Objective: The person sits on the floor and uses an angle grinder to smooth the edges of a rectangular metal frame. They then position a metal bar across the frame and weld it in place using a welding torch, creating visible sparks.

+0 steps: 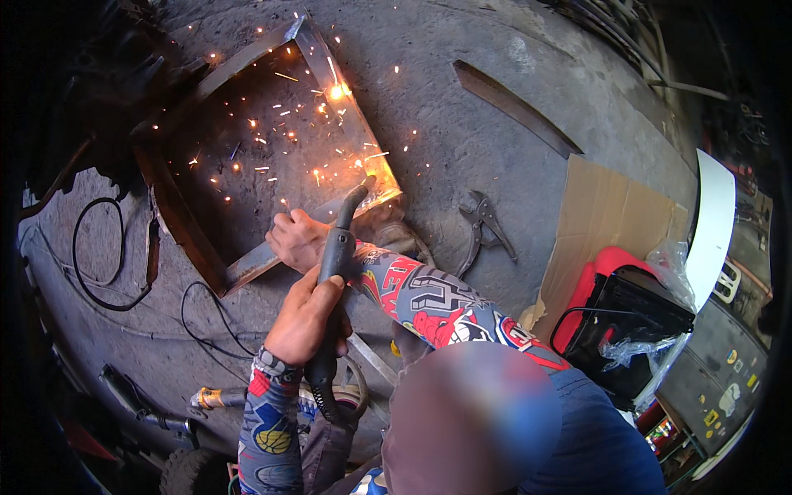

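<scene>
My left hand [306,320] is closed around the dark handle of a welding torch [337,252]. The torch's bent neck reaches to the near right corner of a rectangular metal frame [195,235] on the floor. Bright light glows at that corner, and sparks [319,175] scatter over the frame's inside. My right arm crosses under the torch. At its end my right hand [297,239] has curled fingers on the frame's near bar, their undersides hidden. Locking pliers [487,224] lie on the floor right of the glowing corner.
An angled metal strip [518,107] lies at the far right. Cardboard [606,216] and a red and black case [619,305] with clear plastic lie at the right. Black cables [76,247] loop across the left floor, with an orange-collared tool [216,398] nearer. A blurred patch covers the lower middle.
</scene>
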The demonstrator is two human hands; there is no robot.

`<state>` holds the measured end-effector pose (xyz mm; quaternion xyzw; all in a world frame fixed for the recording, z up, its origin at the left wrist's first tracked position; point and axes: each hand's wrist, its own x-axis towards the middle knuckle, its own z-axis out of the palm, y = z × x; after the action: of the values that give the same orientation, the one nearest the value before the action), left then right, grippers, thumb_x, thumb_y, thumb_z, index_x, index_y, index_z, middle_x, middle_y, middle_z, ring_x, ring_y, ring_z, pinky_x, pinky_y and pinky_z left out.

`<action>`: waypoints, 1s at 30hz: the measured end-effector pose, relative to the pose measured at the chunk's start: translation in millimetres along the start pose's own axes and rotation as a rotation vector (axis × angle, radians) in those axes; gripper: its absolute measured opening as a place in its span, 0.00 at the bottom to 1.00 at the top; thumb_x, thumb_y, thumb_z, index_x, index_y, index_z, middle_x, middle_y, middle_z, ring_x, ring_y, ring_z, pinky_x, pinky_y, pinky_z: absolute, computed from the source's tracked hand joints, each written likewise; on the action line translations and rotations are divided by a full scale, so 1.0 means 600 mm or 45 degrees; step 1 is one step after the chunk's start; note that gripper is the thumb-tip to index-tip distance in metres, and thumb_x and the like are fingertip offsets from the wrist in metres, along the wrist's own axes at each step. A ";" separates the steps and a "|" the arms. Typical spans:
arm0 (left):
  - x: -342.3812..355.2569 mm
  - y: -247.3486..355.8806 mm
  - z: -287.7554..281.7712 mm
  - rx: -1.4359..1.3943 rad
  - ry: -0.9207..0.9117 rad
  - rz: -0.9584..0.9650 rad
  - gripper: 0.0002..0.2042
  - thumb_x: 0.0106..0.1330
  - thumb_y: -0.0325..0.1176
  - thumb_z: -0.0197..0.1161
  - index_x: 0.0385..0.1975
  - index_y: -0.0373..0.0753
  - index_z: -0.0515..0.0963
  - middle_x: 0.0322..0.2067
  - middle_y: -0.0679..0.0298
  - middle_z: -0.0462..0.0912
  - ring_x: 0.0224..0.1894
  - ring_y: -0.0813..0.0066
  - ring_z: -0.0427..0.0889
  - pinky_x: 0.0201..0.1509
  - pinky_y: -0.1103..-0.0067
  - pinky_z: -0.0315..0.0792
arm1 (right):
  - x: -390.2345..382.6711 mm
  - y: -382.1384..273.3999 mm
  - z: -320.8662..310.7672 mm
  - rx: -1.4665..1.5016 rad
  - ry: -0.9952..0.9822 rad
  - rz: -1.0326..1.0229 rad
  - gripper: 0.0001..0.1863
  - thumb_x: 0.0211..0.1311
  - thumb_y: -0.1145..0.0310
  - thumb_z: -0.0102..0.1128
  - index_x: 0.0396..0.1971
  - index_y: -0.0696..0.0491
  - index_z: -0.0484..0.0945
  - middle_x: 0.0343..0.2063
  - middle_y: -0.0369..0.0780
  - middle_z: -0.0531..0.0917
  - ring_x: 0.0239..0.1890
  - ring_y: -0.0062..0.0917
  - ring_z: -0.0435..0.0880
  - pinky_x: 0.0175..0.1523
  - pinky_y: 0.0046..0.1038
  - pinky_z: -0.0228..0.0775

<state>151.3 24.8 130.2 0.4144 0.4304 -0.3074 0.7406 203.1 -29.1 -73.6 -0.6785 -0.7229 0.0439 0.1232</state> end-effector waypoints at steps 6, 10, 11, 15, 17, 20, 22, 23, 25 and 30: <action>-0.026 0.007 -0.001 0.100 -0.149 0.006 0.20 0.77 0.42 0.49 0.60 0.34 0.67 0.22 0.61 0.78 0.14 0.72 0.77 0.18 0.76 0.73 | 0.000 0.001 -0.008 -0.032 0.026 0.003 0.07 0.61 0.60 0.60 0.32 0.46 0.81 0.28 0.29 0.79 0.41 0.23 0.75 0.41 0.28 0.62; -0.025 0.008 -0.001 0.130 -0.128 -0.023 0.20 0.77 0.42 0.49 0.59 0.34 0.68 0.22 0.61 0.77 0.15 0.73 0.76 0.18 0.77 0.73 | 0.002 0.000 -0.002 -0.021 0.046 0.005 0.08 0.62 0.60 0.59 0.33 0.47 0.82 0.29 0.30 0.81 0.41 0.24 0.75 0.41 0.29 0.62; -0.024 0.008 -0.002 0.135 -0.127 -0.028 0.20 0.77 0.42 0.49 0.59 0.34 0.68 0.22 0.61 0.77 0.15 0.73 0.76 0.18 0.77 0.73 | 0.002 -0.001 -0.001 -0.026 0.040 0.010 0.08 0.62 0.60 0.59 0.33 0.47 0.82 0.29 0.30 0.81 0.41 0.24 0.75 0.41 0.30 0.62; -0.019 0.008 -0.005 0.179 -0.133 -0.031 0.20 0.77 0.43 0.49 0.57 0.33 0.68 0.23 0.61 0.77 0.18 0.74 0.78 0.19 0.77 0.74 | 0.003 -0.002 -0.003 -0.020 0.018 0.019 0.08 0.62 0.60 0.59 0.33 0.47 0.82 0.29 0.31 0.82 0.42 0.24 0.75 0.42 0.30 0.62; -0.018 0.009 -0.007 0.186 -0.159 -0.033 0.20 0.77 0.44 0.50 0.56 0.33 0.69 0.23 0.61 0.77 0.19 0.74 0.79 0.19 0.77 0.75 | 0.005 -0.002 -0.006 -0.030 0.020 0.015 0.08 0.62 0.60 0.59 0.34 0.47 0.82 0.30 0.31 0.82 0.42 0.24 0.75 0.42 0.30 0.62; -0.016 0.011 -0.008 0.202 -0.169 -0.050 0.20 0.77 0.45 0.50 0.55 0.33 0.69 0.23 0.60 0.78 0.20 0.74 0.79 0.19 0.77 0.75 | 0.005 -0.002 -0.008 -0.034 0.018 0.016 0.08 0.62 0.60 0.59 0.34 0.47 0.82 0.30 0.30 0.82 0.43 0.24 0.75 0.42 0.29 0.62; -0.015 0.012 -0.007 0.207 -0.164 -0.052 0.20 0.77 0.45 0.49 0.55 0.33 0.69 0.23 0.60 0.78 0.20 0.73 0.79 0.19 0.77 0.75 | 0.004 -0.005 -0.003 -0.031 0.000 0.026 0.08 0.62 0.60 0.60 0.34 0.46 0.83 0.32 0.30 0.82 0.44 0.24 0.75 0.43 0.30 0.63; -0.015 0.012 -0.006 0.208 -0.158 -0.049 0.20 0.77 0.45 0.49 0.55 0.33 0.69 0.23 0.60 0.78 0.19 0.73 0.79 0.19 0.77 0.75 | 0.003 -0.007 0.002 -0.029 -0.021 0.035 0.08 0.63 0.60 0.60 0.34 0.46 0.84 0.33 0.29 0.83 0.45 0.25 0.75 0.44 0.30 0.64; -0.015 0.013 -0.006 0.206 -0.157 -0.047 0.20 0.77 0.45 0.49 0.55 0.33 0.69 0.23 0.60 0.78 0.18 0.73 0.79 0.19 0.77 0.74 | 0.001 -0.011 0.016 -0.015 -0.031 0.034 0.07 0.62 0.60 0.61 0.33 0.45 0.85 0.34 0.29 0.83 0.46 0.25 0.76 0.45 0.30 0.64; -0.014 0.012 -0.007 0.196 -0.161 -0.033 0.21 0.77 0.46 0.50 0.56 0.34 0.68 0.22 0.60 0.78 0.15 0.73 0.78 0.19 0.78 0.73 | 0.007 -0.020 0.053 -0.066 0.169 0.085 0.09 0.57 0.61 0.61 0.32 0.50 0.83 0.31 0.35 0.80 0.45 0.30 0.76 0.43 0.35 0.65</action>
<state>151.8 32.9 139.0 0.4442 0.3634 -0.3746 0.7282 183.9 -22.3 -101.0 -0.7066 -0.6909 -0.0159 0.1519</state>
